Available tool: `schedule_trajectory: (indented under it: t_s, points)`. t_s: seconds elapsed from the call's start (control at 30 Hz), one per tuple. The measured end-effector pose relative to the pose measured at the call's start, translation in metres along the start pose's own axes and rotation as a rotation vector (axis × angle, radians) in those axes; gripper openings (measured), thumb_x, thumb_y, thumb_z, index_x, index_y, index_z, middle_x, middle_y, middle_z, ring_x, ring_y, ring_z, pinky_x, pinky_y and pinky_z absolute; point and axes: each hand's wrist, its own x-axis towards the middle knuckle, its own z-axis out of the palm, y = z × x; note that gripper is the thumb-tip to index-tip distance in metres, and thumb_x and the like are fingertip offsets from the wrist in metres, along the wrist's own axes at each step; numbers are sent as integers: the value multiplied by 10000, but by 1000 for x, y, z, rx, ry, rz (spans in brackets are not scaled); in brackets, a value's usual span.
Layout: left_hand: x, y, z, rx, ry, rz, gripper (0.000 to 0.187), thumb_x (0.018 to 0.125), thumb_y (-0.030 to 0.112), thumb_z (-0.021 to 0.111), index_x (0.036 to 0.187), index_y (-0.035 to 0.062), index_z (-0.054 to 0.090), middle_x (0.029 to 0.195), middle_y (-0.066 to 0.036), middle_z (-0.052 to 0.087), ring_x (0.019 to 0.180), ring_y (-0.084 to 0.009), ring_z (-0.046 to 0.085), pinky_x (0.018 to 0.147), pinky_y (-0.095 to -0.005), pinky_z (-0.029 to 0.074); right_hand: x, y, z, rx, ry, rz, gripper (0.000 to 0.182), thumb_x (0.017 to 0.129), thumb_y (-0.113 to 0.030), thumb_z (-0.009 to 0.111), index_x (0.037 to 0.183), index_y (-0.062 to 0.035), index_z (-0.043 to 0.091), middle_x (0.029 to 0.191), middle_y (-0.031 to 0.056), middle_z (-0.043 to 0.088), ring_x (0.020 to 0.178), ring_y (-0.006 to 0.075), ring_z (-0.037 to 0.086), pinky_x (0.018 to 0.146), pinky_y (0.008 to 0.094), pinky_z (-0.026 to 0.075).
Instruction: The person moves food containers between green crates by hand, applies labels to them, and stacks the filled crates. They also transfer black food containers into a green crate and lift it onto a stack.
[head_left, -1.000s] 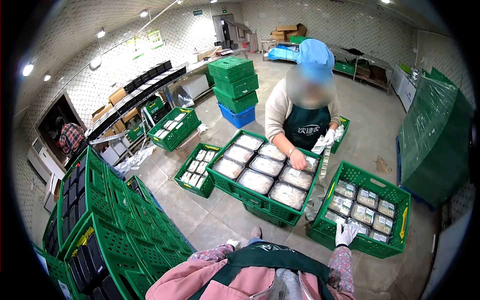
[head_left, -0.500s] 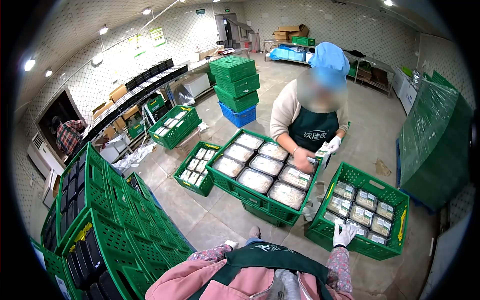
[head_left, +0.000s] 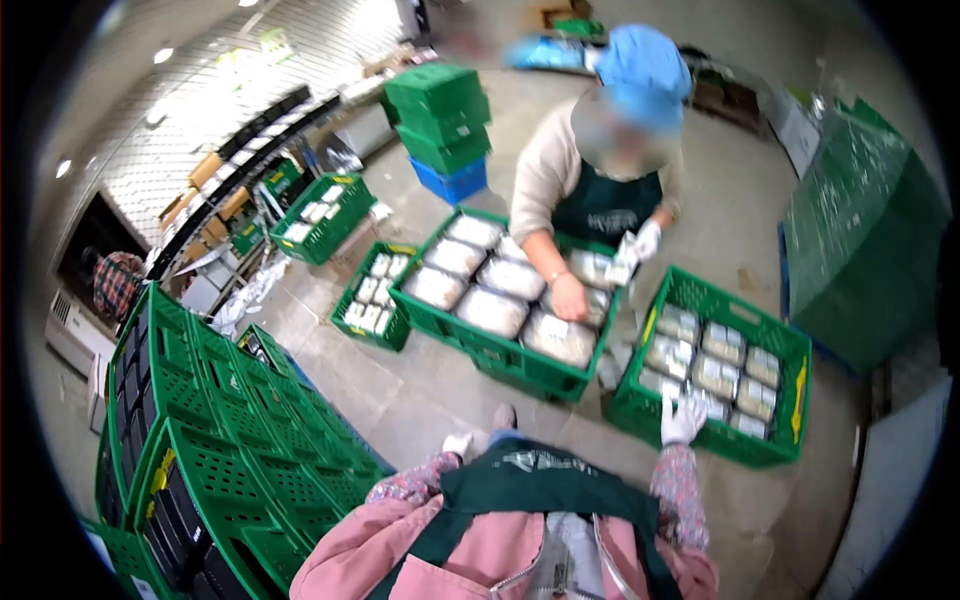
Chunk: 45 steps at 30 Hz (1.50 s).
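My right hand (head_left: pixel 683 418), in a white glove, rests at the near wall of the right green crate (head_left: pixel 745 452). Its fingers are spread and point inward, beside the labelled clear food packs (head_left: pixel 716 376). No pack is lifted in it. My left hand (head_left: pixel 458 444), gloved in white too, hangs low in front of my apron, apart from the crates; its fingers are too small and blurred to read. Ahead stands another green crate (head_left: pixel 478 345) of larger lidded trays (head_left: pixel 492 310). Over it a co-worker's bare hand (head_left: pixel 570 298) touches a tray, while their gloved hand (head_left: pixel 645 243) holds labels.
Tall stacked green crates (head_left: pixel 225 450) with black trays crowd my left. A small crate (head_left: pixel 372 328) of packs sits on the floor. Behind are a crate stack on a blue crate (head_left: pixel 447 180) and a wrapped green stack (head_left: pixel 860 240) at right.
My view has tilted, so the crates appear higher and slightly left. The co-worker's bare hand has moved nearer to the front trays. My right hand stays at the right crate.
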Motion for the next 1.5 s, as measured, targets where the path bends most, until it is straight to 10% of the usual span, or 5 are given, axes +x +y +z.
schedule_trajectory:
  t_s: [0.1, 0.27, 1.07, 1.4, 1.5]
  points:
    - [6, 58, -104, -1445, 29, -827, 333, 870, 390, 518, 947, 90, 642, 683, -80, 602, 604, -252, 608, 496, -375, 472, 5, -4, 3, -74, -17, 12, 422, 860, -484, 475, 980, -104, 614, 1138, 122, 556, 1217, 301, 367, 1055, 458, 188]
    - [34, 84, -157, -1615, 249, -743, 300, 892, 317, 537, 991, 44, 612, 785, -30, 607, 602, -136, 592, 495, -271, 485, 11, -8, 2, -71, 23, -15, 393, 846, -475, 504, 936, -111, 623, 1030, 76, 586, 1139, 271, 423, 1039, 451, 201]
    - [359, 90, -280, -330, -27, -515, 557, 837, 532, 441, 917, 25, 657, 910, -222, 638, 929, -372, 602, 814, -439, 463, 78, -63, -43, 376, -8, 86, 227, 796, -274, 654, 898, -72, 638, 940, 102, 611, 909, 277, 569, 816, 374, 431]
    - [240, 121, -461, -401, 637, -86, 354, 802, 203, 661, 569, 52, 441, 466, -141, 417, 402, -327, 432, 415, -391, 346, 198, -232, 94, 2049, -918, 971, 381, 889, -416, 537, 1041, -67, 543, 851, 81, 604, 720, 234, 609, 661, 337, 512]
    - [211, 123, -493, -390, 567, -148, 344, 805, 156, 657, 580, 28, 430, 487, -142, 397, 400, -303, 375, 414, -357, 330, 234, -265, 179, 1878, -464, 1374, 401, 884, -388, 552, 1089, -50, 483, 900, 99, 607, 746, 304, 629, 576, 399, 526]
